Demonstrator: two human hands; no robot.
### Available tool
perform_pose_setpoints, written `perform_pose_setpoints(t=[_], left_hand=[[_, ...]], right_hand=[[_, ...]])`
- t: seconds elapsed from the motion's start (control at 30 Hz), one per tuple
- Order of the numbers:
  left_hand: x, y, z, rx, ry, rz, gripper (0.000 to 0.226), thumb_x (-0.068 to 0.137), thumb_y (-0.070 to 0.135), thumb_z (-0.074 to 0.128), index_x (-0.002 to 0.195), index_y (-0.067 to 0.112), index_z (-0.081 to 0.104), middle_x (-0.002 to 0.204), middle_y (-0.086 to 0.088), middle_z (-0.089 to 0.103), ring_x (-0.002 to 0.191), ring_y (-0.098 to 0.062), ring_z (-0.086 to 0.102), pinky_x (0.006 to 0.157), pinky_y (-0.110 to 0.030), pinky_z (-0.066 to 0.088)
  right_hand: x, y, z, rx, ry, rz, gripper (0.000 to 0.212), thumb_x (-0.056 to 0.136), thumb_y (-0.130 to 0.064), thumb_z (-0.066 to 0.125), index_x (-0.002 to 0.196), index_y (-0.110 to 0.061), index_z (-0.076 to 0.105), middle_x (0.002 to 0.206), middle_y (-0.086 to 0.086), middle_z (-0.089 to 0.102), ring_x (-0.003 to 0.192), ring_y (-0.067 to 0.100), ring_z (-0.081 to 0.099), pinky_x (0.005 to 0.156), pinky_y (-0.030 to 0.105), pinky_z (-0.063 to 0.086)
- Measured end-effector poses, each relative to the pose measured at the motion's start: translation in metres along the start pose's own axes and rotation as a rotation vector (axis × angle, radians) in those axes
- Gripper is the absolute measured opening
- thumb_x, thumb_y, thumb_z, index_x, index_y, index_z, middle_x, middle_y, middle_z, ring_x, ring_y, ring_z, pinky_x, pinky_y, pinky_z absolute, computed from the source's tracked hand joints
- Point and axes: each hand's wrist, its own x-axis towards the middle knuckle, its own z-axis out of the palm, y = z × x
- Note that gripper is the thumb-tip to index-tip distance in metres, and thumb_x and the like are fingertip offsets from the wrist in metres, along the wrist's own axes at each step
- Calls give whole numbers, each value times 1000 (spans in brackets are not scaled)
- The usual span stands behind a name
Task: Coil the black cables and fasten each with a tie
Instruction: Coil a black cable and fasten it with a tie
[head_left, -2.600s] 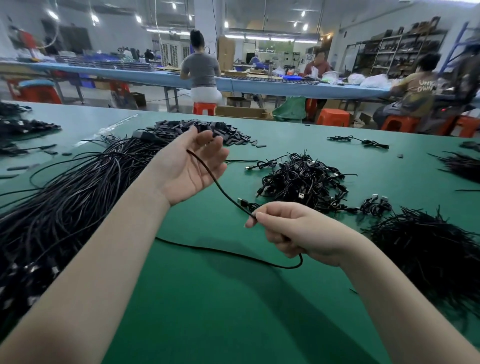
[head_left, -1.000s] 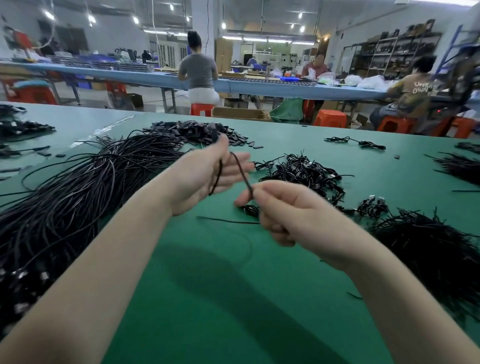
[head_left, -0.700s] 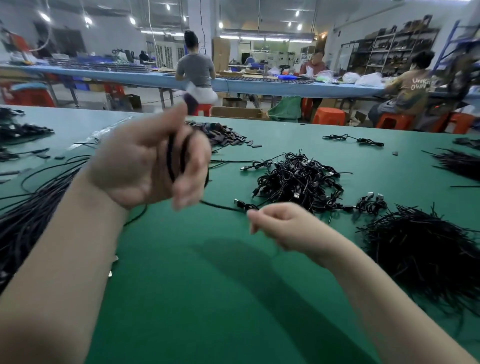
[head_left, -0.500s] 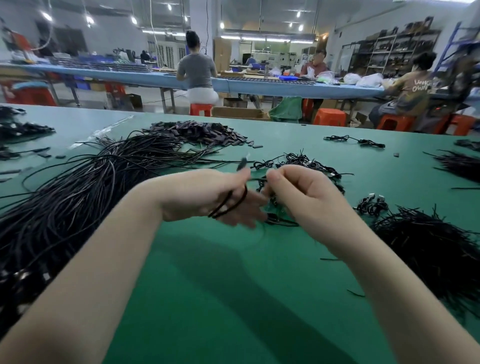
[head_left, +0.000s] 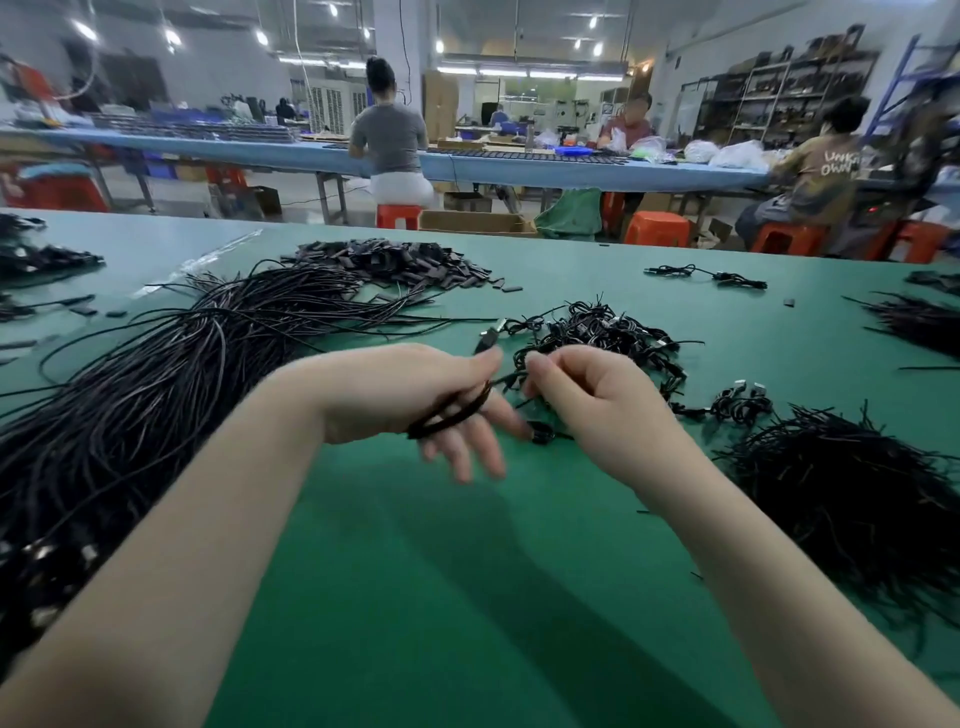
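Note:
A black cable (head_left: 451, 413) is wound in loops around the fingers of my left hand (head_left: 410, 395), whose thumb presses on the loops; its plug end (head_left: 487, 340) sticks up past the thumb. My right hand (head_left: 587, 400) is just to the right with fingers curled, pinching the cable's free end between the two hands. Both hands hover over the middle of the green table (head_left: 467, 597). A big bundle of loose black cables (head_left: 156, 374) lies at the left. Finished tied coils (head_left: 602, 332) are heaped behind my hands. A pile of black ties (head_left: 852, 483) lies at the right.
A heap of small flat black pieces (head_left: 395, 262) sits at the back of the table. One more coiled cable (head_left: 706, 275) lies far right, and two small coils (head_left: 737, 402) sit beside the ties. Behind the table, people sit on orange stools (head_left: 397, 215) at a blue bench.
The cable went from one long strand stretched between my hands to several loops wound around my left fingers. My hands have come close together, the right hand working the last free end.

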Motion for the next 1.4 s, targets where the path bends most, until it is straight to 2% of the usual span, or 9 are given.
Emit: perform_pose_setpoints(t=[0.1, 0.23, 0.47, 0.63, 0.77, 1.0, 1.17, 1.3, 1.4], left_hand=[[18, 2, 9, -437, 245, 67, 57, 99, 49, 27, 97, 15, 73, 96, -1, 74, 82, -12, 67, 79, -24, 57], [21, 6, 5, -618, 436, 266, 49, 104, 42, 24, 114, 13, 63, 105, 0, 74, 99, -11, 69, 78, -22, 54], [13, 14, 7, -851, 303, 393, 34, 102, 40, 34, 80, 19, 50, 54, 12, 37, 45, -6, 41, 48, -18, 40], [18, 10, 17, -846, 133, 331, 32, 98, 41, 37, 76, 19, 46, 54, 11, 38, 44, -4, 38, 48, -17, 39], [22, 9, 20, -766, 188, 276, 31, 96, 40, 42, 75, 17, 48, 63, 3, 53, 56, -11, 56, 57, -22, 53], [23, 6, 18, -71, 602, 88, 45, 100, 49, 35, 69, 22, 53, 77, 3, 52, 72, -15, 45, 71, -31, 38], [28, 7, 27, -394, 510, 206, 41, 100, 40, 40, 73, 17, 61, 105, -1, 69, 101, -19, 60, 96, -35, 43], [33, 8, 33, -486, 512, 246, 40, 101, 38, 41, 74, 15, 59, 88, -11, 60, 78, -24, 54, 71, -32, 48], [33, 9, 36, -482, 521, 238, 38, 101, 37, 40, 75, 14, 57, 88, -10, 61, 78, -22, 56, 71, -33, 51]], right_hand=[[-6, -15, 16, 27, -33, -99, 21, 99, -22, 46, 85, -23, 62, 62, -18, 55, 55, -5, 50, 55, 11, 36], [-14, -13, 31, 153, -199, -44, 25, 100, -21, 45, 83, -20, 62, 59, -8, 58, 55, 6, 54, 60, 23, 47], [-15, 1, 27, 237, -341, 132, 21, 100, -19, 48, 99, -21, 69, 95, -5, 72, 83, -2, 61, 73, 10, 45], [-6, 0, 18, 920, -313, 398, 18, 95, -29, 55, 87, -21, 69, 75, -5, 70, 79, 15, 69, 76, 30, 56], [-5, 2, 18, 842, -206, 350, 25, 60, -42, 75, 74, -21, 77, 74, -2, 69, 72, 14, 65, 67, 22, 55], [-3, 10, 22, 692, -82, 298, 13, 93, -16, 60, 86, -15, 71, 71, -2, 69, 60, 9, 61, 68, 24, 56], [-5, 6, 22, 626, -157, 287, 23, 98, -26, 52, 85, -20, 69, 70, -8, 66, 61, 8, 63, 74, 31, 56], [-9, 0, 20, 698, -333, 256, 40, 84, -55, 54, 89, -16, 61, 73, -4, 65, 73, 16, 68, 78, 35, 56], [-13, -3, 25, 560, -329, 154, 23, 90, -38, 61, 93, -15, 56, 70, -6, 58, 65, 11, 59, 74, 36, 54]])
